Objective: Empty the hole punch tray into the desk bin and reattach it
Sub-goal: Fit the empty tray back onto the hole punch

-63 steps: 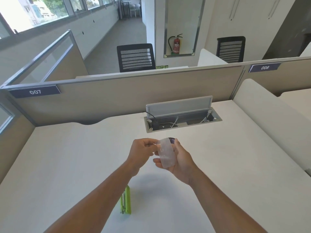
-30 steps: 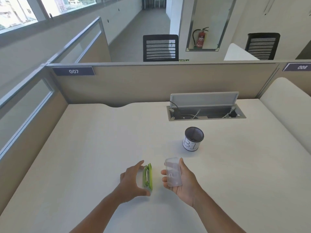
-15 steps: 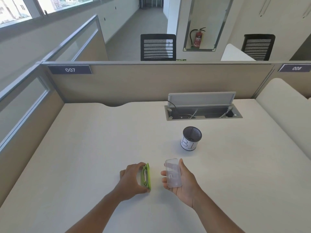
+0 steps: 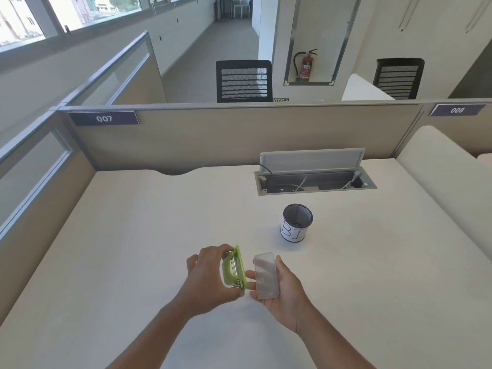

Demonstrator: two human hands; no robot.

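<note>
Left hand grips green hole punch, tipped on its side above the desk. Right hand cradles clear tray in curled fingers, just beside the punch. Bin stands apart, farther right. Risk: tray meets the base skewed and slips. Bare desk all round; edges well off.

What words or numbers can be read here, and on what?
"007": dark plaque on the beige partition.
"008", seen mirrored: dark plaque to the right.
"BI", handwritten: white label on the black mesh cup.
Red fire extinguisher's label and green sign behind the partition: too blurred.
</note>
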